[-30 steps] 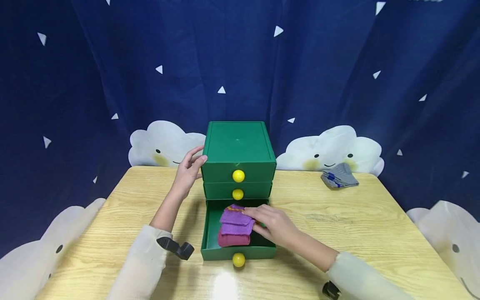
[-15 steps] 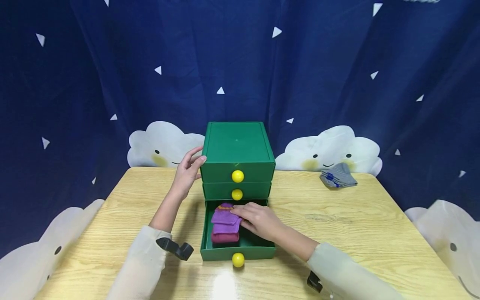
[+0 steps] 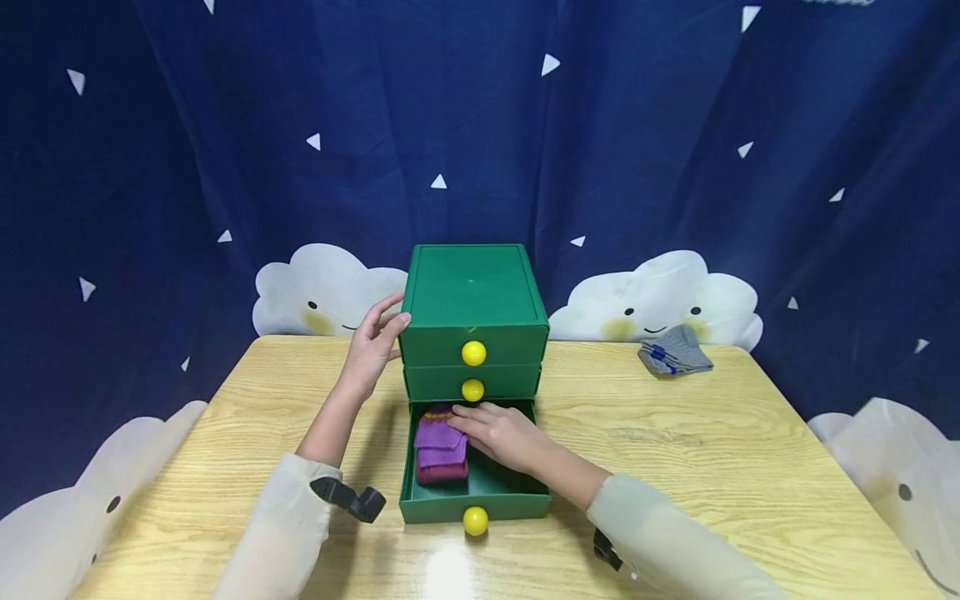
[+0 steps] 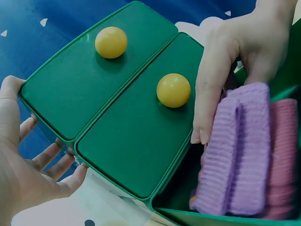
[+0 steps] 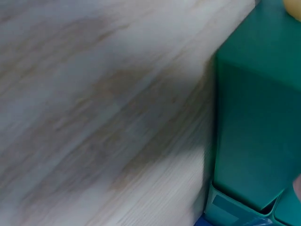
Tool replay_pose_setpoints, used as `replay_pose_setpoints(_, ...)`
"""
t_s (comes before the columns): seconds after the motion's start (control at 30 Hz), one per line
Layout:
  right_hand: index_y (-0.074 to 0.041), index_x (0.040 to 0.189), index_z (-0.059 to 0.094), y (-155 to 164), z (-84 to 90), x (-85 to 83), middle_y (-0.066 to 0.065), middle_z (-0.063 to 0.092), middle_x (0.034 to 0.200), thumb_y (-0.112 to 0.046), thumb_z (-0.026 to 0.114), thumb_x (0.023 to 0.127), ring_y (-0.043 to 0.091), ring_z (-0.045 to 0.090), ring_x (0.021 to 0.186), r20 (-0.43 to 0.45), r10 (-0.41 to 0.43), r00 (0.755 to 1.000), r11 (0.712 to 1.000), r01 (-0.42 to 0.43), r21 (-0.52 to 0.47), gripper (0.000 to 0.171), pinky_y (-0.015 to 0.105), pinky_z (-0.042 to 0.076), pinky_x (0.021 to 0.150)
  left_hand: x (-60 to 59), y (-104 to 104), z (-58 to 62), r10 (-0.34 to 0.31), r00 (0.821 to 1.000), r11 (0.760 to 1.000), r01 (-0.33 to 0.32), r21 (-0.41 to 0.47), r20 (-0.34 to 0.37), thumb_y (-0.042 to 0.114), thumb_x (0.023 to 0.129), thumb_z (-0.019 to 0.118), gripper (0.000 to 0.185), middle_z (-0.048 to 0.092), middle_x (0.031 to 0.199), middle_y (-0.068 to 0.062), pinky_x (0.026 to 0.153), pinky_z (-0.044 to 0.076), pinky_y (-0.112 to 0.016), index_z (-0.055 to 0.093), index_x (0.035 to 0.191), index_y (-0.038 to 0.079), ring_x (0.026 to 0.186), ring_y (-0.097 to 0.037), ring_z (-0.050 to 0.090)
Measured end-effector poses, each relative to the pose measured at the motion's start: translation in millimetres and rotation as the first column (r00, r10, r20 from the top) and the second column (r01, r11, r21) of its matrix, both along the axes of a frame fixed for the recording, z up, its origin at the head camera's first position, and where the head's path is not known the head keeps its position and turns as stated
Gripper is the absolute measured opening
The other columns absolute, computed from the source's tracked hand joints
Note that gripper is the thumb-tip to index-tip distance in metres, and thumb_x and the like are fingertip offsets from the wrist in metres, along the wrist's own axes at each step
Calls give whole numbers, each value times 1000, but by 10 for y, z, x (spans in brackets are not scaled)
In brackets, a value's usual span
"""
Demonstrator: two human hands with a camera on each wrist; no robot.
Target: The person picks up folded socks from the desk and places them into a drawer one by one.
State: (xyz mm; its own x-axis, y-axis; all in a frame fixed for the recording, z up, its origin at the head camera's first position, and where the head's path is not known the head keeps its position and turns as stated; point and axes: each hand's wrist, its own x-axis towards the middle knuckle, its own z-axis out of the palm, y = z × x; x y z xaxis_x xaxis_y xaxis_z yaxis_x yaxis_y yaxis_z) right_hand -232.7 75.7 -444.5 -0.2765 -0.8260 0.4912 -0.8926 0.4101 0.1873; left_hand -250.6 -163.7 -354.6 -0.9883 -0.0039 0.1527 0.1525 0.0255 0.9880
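Observation:
A green drawer cabinet (image 3: 474, 287) with yellow knobs stands on the table, its bottom drawer (image 3: 495, 508) pulled out. Inside that drawer, along the left wall, lie a folded purple knit sock (image 3: 441, 435) with an orange trim and a dark red folded one (image 3: 442, 473). My right hand (image 3: 504, 435) reaches into the drawer, its straight fingers touching the purple sock's right and back side. With spread fingers, my left hand (image 3: 371, 346) rests against the cabinet's left side, the thumb at the front corner. The left wrist view shows the purple ribbed folds close up.
A grey sock (image 3: 675, 352) with blue marks lies at the far right of the wooden table (image 3: 660, 442). Behind the table hangs a dark blue curtain (image 3: 480, 125) with clouds. The right wrist view holds mostly tabletop and the cabinet's green side.
My right hand has moved left inside the drawer, and the purple and dark red socks have shifted left with it, up to the drawer's left wall. My left hand stays put.

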Motion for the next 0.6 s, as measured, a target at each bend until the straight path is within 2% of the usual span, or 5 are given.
replay_pose_setpoints(0.37,-18,120,64,-69,-9,-46,2,66,119,-21,65,87,16,63,103,11,-93,996,993,92,68,33,27,54,76,-14,-7,-12,3,1000,1000,-3,-4,-1,33,93,51,54,40,141,-16,100,38,-58,36,144,21,130,-29,39)
replay_pose_setpoints(0.6,-22,112,67,-95,-75,-86,-2,68,105,-20,67,85,13,63,93,-69,-102,992,993,106,57,27,27,55,68,-24,-6,-24,3,1000,1000,-3,0,-1,33,93,51,54,40,141,-16,101,38,-58,36,143,21,130,-29,39)
